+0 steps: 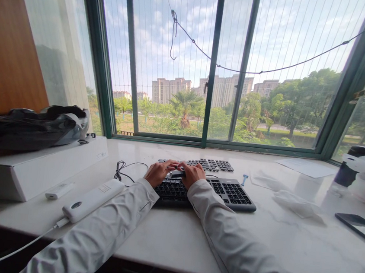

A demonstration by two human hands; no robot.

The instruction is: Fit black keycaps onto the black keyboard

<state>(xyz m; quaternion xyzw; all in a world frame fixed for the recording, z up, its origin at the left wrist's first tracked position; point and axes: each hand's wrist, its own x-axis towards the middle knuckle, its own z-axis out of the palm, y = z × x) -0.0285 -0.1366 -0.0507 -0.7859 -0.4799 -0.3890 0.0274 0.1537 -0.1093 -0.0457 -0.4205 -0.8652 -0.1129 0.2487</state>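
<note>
A black keyboard (pixel 233 194) lies on the white marble counter, and its key positions look bare of caps. Behind it, loose keycaps (pixel 218 165) are laid out in rows. Over the keyboard's left part, my left hand (pixel 160 172) has its fingers bent together at a small dark object (pixel 177 174). My right hand (pixel 194 174) closes its fingers on the same object from the other side. The object looks like a short dark tool or brush; its exact kind is too small to tell. My fingertips partly hide it.
On the left are a white box (pixel 18 171), a white power bank (pixel 92 201) with a cable, and a small white device (pixel 59 190). To the right lie a blue tool (pixel 245 179), crumpled plastic (pixel 297 205), paper (pixel 306 167), a phone (pixel 360 227) and a black cup (pixel 352 165).
</note>
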